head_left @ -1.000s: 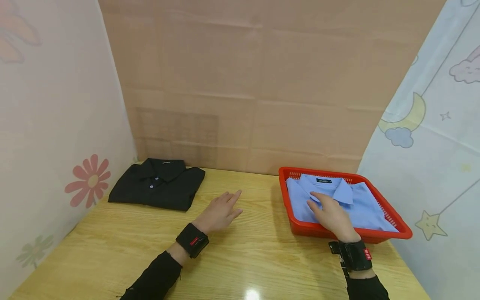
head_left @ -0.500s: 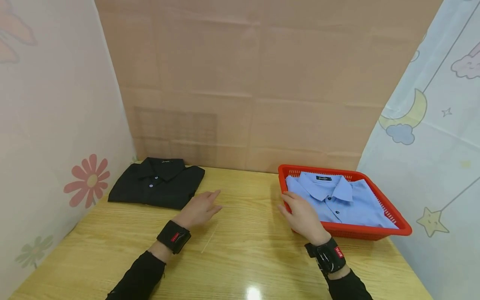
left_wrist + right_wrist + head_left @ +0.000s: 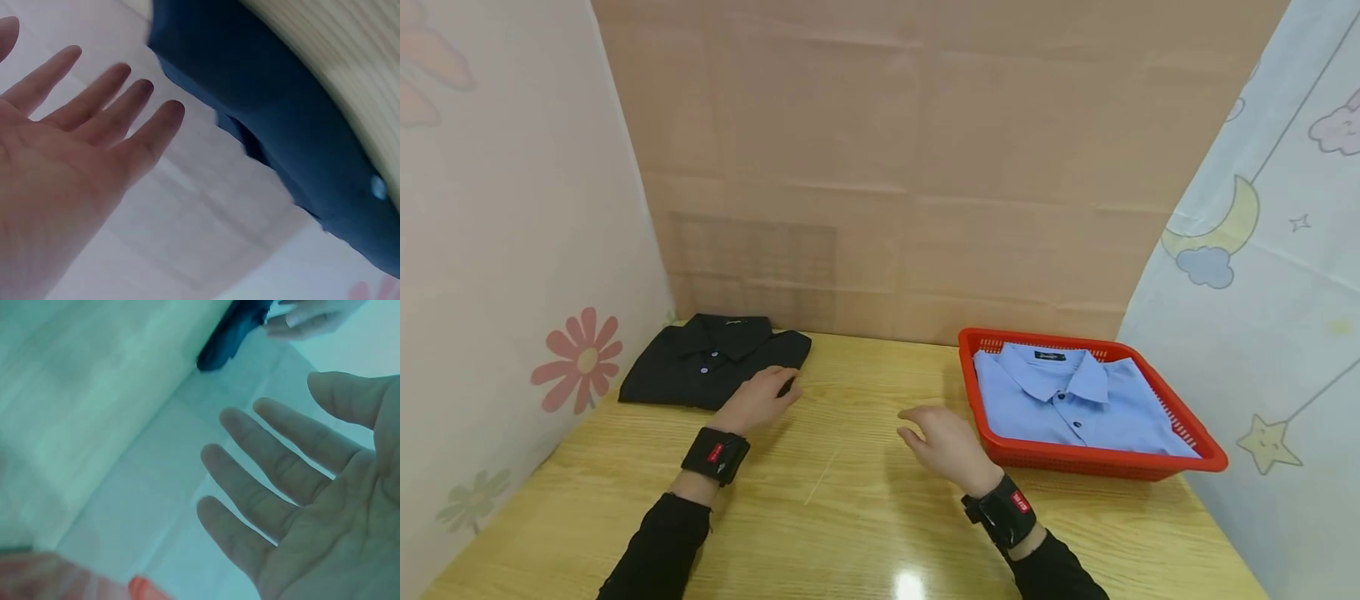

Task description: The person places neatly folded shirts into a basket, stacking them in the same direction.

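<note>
A folded black collared shirt [image 3: 700, 375] lies at the back left of the table, its collar toward the back wall. My left hand [image 3: 755, 402] overlaps the shirt's right front corner in the head view, fingers spread and holding nothing. In the left wrist view, the palm [image 3: 56, 181] shows bare beside the dark shirt [image 3: 262, 112]. My right hand [image 3: 951, 446] hovers over the table left of the red basket, with loose fingers and a bare palm [image 3: 337, 537] in the right wrist view. A folded light blue collared shirt [image 3: 1037, 408] lies inside the basket.
The red plastic basket [image 3: 1105, 457] stands at the right side of the wooden table [image 3: 850, 517]. A brown paper-like backdrop [image 3: 880, 167] rises behind the table. Patterned sheets flank it at left [image 3: 512, 208] and right [image 3: 1300, 333].
Both hands have moved left. My left hand has come from mid-table to the black shirt's corner. The right hand has withdrawn from over the blue shirt and basket to the table beside it.
</note>
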{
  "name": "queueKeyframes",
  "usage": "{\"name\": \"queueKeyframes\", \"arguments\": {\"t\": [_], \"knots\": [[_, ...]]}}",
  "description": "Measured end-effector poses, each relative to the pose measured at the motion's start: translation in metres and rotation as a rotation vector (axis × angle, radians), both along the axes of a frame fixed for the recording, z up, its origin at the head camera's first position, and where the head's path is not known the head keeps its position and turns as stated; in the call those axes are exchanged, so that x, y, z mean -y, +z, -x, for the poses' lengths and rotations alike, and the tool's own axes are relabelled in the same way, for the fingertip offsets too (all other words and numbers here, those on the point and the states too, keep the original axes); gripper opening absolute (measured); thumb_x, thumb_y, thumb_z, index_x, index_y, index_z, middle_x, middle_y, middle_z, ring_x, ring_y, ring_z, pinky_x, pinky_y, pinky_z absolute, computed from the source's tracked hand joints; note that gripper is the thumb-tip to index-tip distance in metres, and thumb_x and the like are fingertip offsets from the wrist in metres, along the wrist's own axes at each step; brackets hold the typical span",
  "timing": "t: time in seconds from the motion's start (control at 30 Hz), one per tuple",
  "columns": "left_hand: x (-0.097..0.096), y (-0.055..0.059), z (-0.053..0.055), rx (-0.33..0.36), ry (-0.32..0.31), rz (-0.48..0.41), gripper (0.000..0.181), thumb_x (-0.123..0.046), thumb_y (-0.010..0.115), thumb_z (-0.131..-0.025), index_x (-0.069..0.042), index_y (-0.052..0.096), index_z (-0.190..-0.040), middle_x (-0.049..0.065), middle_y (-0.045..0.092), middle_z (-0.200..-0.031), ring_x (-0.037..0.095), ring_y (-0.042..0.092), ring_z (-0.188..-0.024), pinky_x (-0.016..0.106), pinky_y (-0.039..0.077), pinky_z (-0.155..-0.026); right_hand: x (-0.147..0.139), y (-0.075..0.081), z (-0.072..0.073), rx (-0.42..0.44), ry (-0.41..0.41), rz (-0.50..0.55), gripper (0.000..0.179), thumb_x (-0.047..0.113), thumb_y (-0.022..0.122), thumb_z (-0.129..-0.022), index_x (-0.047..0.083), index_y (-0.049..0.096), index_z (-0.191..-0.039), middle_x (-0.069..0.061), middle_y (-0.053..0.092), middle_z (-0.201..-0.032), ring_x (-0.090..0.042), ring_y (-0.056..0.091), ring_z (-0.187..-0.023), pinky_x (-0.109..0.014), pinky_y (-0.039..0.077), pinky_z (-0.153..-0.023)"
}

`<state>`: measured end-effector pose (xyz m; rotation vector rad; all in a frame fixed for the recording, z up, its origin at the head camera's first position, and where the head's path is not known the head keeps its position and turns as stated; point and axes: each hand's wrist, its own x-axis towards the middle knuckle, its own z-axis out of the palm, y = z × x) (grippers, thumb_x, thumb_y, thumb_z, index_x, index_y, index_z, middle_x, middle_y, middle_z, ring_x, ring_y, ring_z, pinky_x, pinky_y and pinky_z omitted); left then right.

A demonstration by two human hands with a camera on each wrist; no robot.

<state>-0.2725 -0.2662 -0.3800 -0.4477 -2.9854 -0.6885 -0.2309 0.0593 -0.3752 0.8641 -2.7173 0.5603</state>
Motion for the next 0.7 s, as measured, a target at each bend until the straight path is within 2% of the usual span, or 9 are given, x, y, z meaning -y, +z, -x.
{"name": "queueKeyframes", "arguments": {"t": [0.13, 0.23, 0.37, 0.53, 0.7], "knots": [[0.025, 0.002, 0.003, 0.011, 0.091, -0.003, 0.051, -0.033, 0.050, -0.103, -0.001, 0.048, -0.142, 0.028, 0.045, -0.144, 0.046, 0.044, -0.131, 0.062, 0.039, -0.103, 0.022, -0.005, 0.003, 0.075, 0.046, -0.043, 0.027, 0.022, 0.066, -0.094, 0.005, 0.072, -0.113, -0.008, 0.074, -0.110, -0.024, 0.070, -0.099, -0.041, 0.057, -0.081], [0.045, 0.001, 0.005, 0.032, 0.159, 0.003, 0.051, -0.029, 0.050, -0.102, 0.001, 0.046, -0.143, 0.032, 0.040, -0.145, 0.051, 0.040, -0.132, 0.067, 0.036, -0.102, 0.040, -0.010, 0.006, 0.110, 0.070, -0.092, 0.027, 0.024, 0.064, -0.095, 0.007, 0.072, -0.114, -0.006, 0.074, -0.106, -0.020, 0.071, -0.093, -0.035, 0.057, -0.073], [0.069, 0.001, 0.001, 0.085, 0.223, 0.013, 0.052, -0.026, 0.050, -0.101, 0.005, 0.042, -0.143, 0.037, 0.036, -0.144, 0.056, 0.035, -0.131, 0.072, 0.033, -0.100, 0.066, -0.016, 0.011, 0.137, 0.082, -0.141, 0.025, 0.026, 0.063, -0.095, 0.011, 0.074, -0.112, -0.001, 0.075, -0.099, -0.013, 0.070, -0.086, -0.027, 0.054, -0.067], [0.095, 0.000, -0.005, 0.148, 0.278, 0.033, 0.059, -0.028, 0.048, -0.101, 0.008, 0.035, -0.145, 0.040, 0.033, -0.143, 0.059, 0.031, -0.130, 0.075, 0.031, -0.099, 0.091, -0.019, 0.016, 0.192, 0.099, -0.143, 0.026, 0.028, 0.063, -0.096, 0.012, 0.073, -0.114, -0.001, 0.075, -0.104, -0.012, 0.070, -0.090, -0.027, 0.054, -0.071], [0.112, 0.001, -0.010, 0.193, 0.330, 0.026, 0.063, -0.031, 0.046, -0.102, 0.010, 0.030, -0.146, 0.042, 0.030, -0.142, 0.061, 0.030, -0.130, 0.076, 0.031, -0.098, 0.112, -0.020, 0.022, 0.248, 0.082, -0.146, 0.028, 0.029, 0.061, -0.097, 0.014, 0.072, -0.118, -0.001, 0.073, -0.110, -0.014, 0.069, -0.099, -0.029, 0.055, -0.077]]}}
